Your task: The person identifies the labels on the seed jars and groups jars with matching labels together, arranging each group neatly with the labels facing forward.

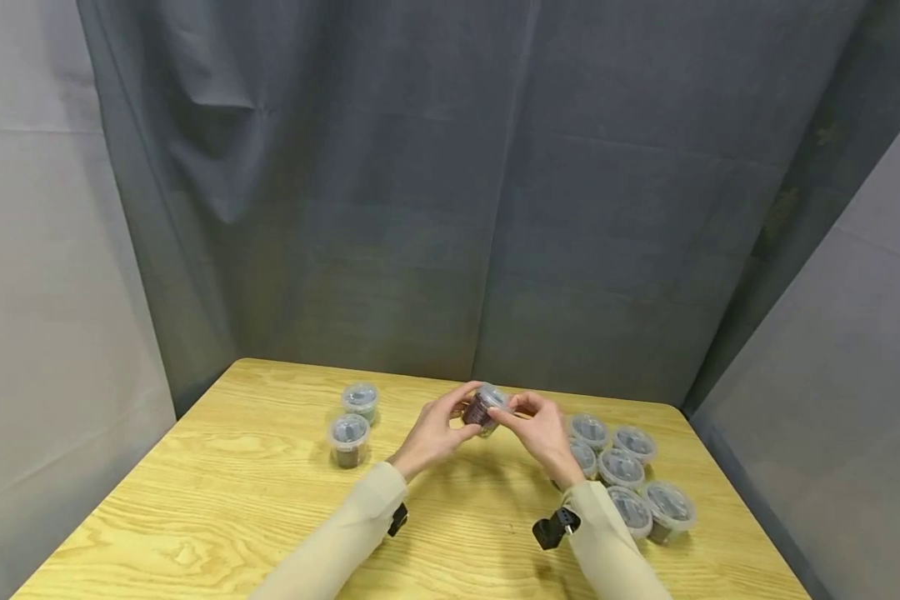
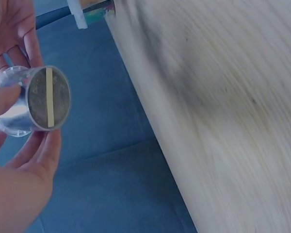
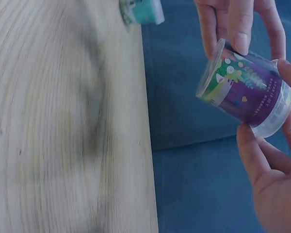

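Small clear plastic cup with purple-and-green printed label held tilted, rim toward upper left, clear lidded end toward lower right. Right hand grips lidded end from below, fingers curled against it. Left hand pinches rim from above. Blue cloth behind. Pale wood-grain worktop fills left, blurred. Teal-labelled cup at top edge.

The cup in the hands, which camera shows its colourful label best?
The right wrist view: the cup lies sideways, its purple and green label facing the camera. The left wrist view shows only its round end with a pale stripe. The head view shows it small, between the left hand and right hand.
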Motion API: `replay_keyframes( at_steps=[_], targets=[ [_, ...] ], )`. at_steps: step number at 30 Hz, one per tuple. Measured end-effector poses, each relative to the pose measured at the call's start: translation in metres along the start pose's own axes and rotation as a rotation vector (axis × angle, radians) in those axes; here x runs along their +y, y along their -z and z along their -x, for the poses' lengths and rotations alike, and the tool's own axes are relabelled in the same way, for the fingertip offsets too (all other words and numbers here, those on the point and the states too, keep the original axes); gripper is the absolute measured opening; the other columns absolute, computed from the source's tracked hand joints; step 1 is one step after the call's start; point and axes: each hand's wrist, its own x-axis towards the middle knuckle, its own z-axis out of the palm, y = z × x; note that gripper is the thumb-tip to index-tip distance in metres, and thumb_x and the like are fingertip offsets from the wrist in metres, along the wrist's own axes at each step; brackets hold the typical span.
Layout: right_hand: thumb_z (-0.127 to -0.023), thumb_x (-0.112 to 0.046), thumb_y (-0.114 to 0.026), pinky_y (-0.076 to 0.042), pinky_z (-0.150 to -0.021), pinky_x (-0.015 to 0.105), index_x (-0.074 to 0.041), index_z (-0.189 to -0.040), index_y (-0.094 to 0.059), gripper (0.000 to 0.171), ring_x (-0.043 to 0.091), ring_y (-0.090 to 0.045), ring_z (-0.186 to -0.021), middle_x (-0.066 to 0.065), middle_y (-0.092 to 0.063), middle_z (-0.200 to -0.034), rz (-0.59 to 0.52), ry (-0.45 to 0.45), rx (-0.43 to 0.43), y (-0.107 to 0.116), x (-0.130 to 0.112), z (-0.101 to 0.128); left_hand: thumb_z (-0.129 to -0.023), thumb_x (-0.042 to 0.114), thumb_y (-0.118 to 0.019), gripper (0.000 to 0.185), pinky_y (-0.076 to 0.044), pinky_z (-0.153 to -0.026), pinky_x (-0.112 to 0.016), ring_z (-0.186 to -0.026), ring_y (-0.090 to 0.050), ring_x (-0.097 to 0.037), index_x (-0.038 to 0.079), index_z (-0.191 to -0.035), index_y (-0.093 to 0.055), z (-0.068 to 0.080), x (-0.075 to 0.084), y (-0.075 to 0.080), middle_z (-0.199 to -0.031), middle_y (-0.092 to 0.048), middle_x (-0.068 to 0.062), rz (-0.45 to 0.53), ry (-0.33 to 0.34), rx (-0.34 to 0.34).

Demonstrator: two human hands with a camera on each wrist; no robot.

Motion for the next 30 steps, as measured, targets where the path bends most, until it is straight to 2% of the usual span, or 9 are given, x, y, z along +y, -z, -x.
replay_keyframes(
  at_steps=[6, 12, 17, 21, 27, 30],
  targets=[
    [-0.081, -0.029, -0.082, -0.054, -0.085, 0.029, -0.008, -0.089, -0.06, 0.031, 0.017, -0.063, -0.095, 0.004, -0.066, -0.102, -0.188, -0.034, -0.09, -0.007, -0.003, 0.002, -0.09, 0.02, -0.073, 0.069, -0.051, -0.101, -0.033, -0.113, -0.064, -0.02, 0.03, -0.149, -0.04, 0.013, -0.004, 0.014, -0.126, -0.064, -0.008, 0.068, 0.018, -0.036],
    [-0.08, -0.026, -0.082, -0.053, -0.091, 0.033, -0.009, -0.09, -0.061, 0.029, 0.016, -0.064, -0.1, 0.003, -0.067, -0.106, -0.267, -0.07, -0.159, -0.015, -0.003, 0.004, -0.089, 0.025, -0.074, 0.069, -0.054, -0.097, -0.035, -0.108, -0.067, -0.02, 0.035, -0.148, -0.04, 0.025, -0.007, 0.025, -0.123, -0.067, -0.008, 0.078, 0.008, -0.044],
    [-0.082, -0.025, -0.08, -0.053, -0.092, 0.033, -0.007, -0.094, -0.06, 0.03, 0.016, -0.064, -0.101, 0.004, -0.067, -0.108, -0.284, -0.051, -0.172, -0.024, -0.011, 0.005, -0.087, 0.022, -0.076, 0.069, -0.054, -0.097, -0.038, -0.107, -0.068, -0.021, 0.035, -0.146, -0.043, 0.03, -0.007, 0.031, -0.118, -0.068, -0.009, 0.069, -0.001, 0.026],
    [-0.083, -0.02, -0.079, -0.053, -0.089, 0.03, -0.004, -0.098, -0.062, 0.028, 0.014, -0.064, -0.096, 0.005, -0.067, -0.106, -0.313, -0.068, -0.13, -0.035, -0.016, 0.008, -0.085, 0.015, -0.077, 0.07, -0.055, -0.095, -0.039, -0.107, -0.068, -0.025, 0.032, -0.145, -0.045, 0.032, -0.008, 0.031, -0.116, -0.068, -0.012, 0.071, 0.001, 0.085],
    [-0.084, -0.017, -0.079, -0.053, -0.091, 0.031, -0.001, -0.107, -0.064, 0.032, 0.009, -0.064, -0.096, 0.007, -0.07, -0.105, -0.327, -0.096, -0.052, -0.051, -0.023, 0.013, -0.082, 0.017, -0.079, 0.068, -0.057, -0.089, -0.031, -0.101, -0.069, -0.023, 0.023, -0.143, -0.05, 0.036, -0.008, 0.028, -0.115, -0.067, -0.011, -0.025, 0.001, 0.191],
    [-0.084, -0.017, -0.079, -0.053, -0.091, 0.031, -0.002, -0.107, -0.065, 0.032, 0.009, -0.065, -0.096, 0.007, -0.071, -0.104, -0.322, -0.096, -0.032, -0.055, -0.025, 0.013, -0.08, 0.017, -0.08, 0.068, -0.059, -0.087, -0.036, -0.1, -0.068, -0.024, 0.022, -0.142, -0.051, 0.038, -0.009, 0.027, -0.121, -0.067, -0.011, -0.065, -0.029, 0.243]
  ],
)
